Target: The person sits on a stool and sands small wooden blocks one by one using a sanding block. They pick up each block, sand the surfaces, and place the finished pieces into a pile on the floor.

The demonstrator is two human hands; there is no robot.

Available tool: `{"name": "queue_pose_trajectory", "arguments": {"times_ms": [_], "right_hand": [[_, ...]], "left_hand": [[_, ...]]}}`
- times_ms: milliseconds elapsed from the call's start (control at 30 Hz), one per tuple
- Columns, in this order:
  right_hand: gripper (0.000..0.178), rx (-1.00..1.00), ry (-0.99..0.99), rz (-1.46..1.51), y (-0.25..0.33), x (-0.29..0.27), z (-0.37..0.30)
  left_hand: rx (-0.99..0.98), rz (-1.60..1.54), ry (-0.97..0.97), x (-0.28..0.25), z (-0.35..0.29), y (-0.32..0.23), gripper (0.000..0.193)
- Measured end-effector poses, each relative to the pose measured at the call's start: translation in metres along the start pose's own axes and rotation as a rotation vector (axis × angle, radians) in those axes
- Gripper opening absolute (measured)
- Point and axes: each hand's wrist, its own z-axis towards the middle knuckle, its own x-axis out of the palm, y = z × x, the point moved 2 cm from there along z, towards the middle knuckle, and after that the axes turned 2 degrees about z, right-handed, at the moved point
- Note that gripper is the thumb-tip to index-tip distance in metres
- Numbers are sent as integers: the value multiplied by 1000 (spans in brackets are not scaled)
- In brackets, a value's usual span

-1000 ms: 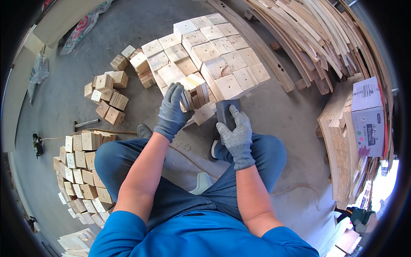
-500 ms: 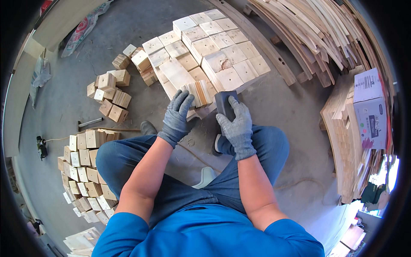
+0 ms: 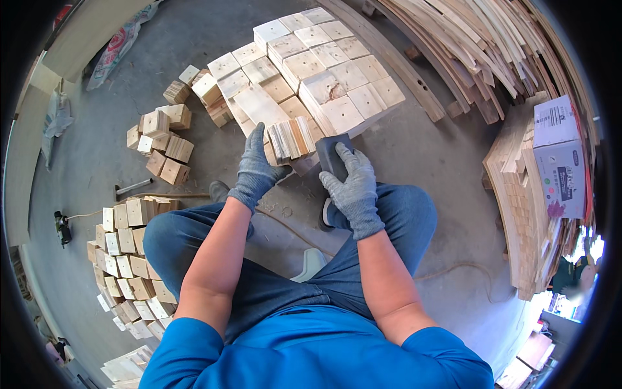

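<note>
My left hand, in a grey knitted glove, lies along the left side of a striped, layered wooden block. Its fingers are stretched upward and the thumb is spread out below the block's near edge; whether it bears any weight is hard to tell. In my right hand, also gloved, is a dark grey rectangular block, gripped with the thumb on its near side. This dark block is close to the right of the striped one. Beyond both hands stands a stepped stack of pale wooden blocks, many with a small hole.
Loose wooden blocks lie left of the stack, with a metal-handled tool near them. More blocks are piled by my left knee. A cord crosses the floor near a power tool. Planks and a carton stand right.
My left hand has gone from hovering with bent fingers to lying against the striped block's left side, fingers straighter. My right hand keeps its grip on the dark block. The view has shifted slightly.
</note>
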Motion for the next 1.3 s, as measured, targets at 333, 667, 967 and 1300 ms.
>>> {"name": "queue_pose_trajectory", "arguments": {"times_ms": [333, 667, 967, 1300], "right_hand": [[77, -87, 72, -143, 37, -4, 6], [68, -182, 89, -248, 66, 28, 98], [70, -180, 99, -266, 74, 31, 92], [72, -186, 118, -301, 68, 24, 16]], "left_hand": [[-23, -62, 35, 11, 13, 1, 116], [61, -70, -10, 6, 16, 0, 89], [26, -91, 3, 5, 14, -4, 92], [-4, -102, 31, 0, 13, -5, 90]]}}
